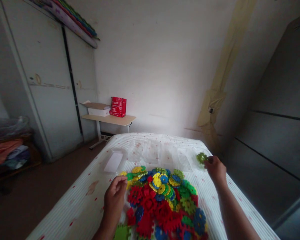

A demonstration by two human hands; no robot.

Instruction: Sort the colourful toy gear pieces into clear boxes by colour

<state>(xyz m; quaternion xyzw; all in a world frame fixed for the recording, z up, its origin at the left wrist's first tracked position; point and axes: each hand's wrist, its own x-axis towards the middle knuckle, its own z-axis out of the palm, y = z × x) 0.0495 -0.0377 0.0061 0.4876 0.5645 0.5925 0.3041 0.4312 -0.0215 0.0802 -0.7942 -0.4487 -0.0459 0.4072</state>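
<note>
My right hand (216, 170) pinches a green plastic gear (201, 157) by its edge, over a clear plastic container at the right side of the bed. Beside the left edge of a heap of gear pieces is my left hand (115, 190), its thumb and fingers pressed together. Whatever may be between those fingertips is hidden from me. The heap mixes red gears (149, 202), yellow gears (156, 181), blue gears (199, 218) and green pieces (188, 205), piled on the bed between my arms.
Several clear plastic containers stand in a row beyond the heap, with a white sheet (113, 162) at the left one. The striped bedspread (82, 200) covers the bed. Further back, a small table (120, 120) bears a red bag (118, 107) and a box (98, 110).
</note>
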